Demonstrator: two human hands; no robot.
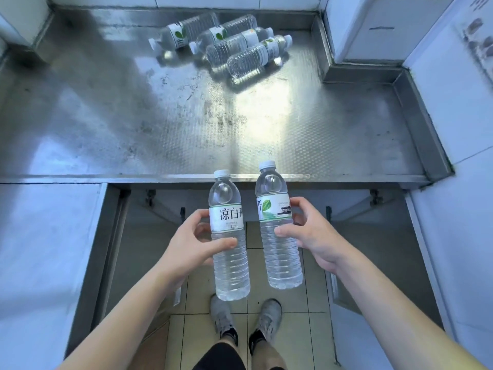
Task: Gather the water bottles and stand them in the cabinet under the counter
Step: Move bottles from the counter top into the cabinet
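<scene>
The person stands at the near edge of the steel surface (133, 124), holding two water bottles upright in the air just in front of that edge, above the tiled floor (290, 335). The left hand (186, 244) has its fingers (198, 213) and thumb curled round the left bottle (229, 236) at its label; the right hand (317, 236) grips the right bottle (277, 225) the same way. Four more bottles (226, 41) lie on their sides, bunched together near the far edge of the surface, toward its right corner. Below the near edge the cabinet (138, 209) stands open
</scene>
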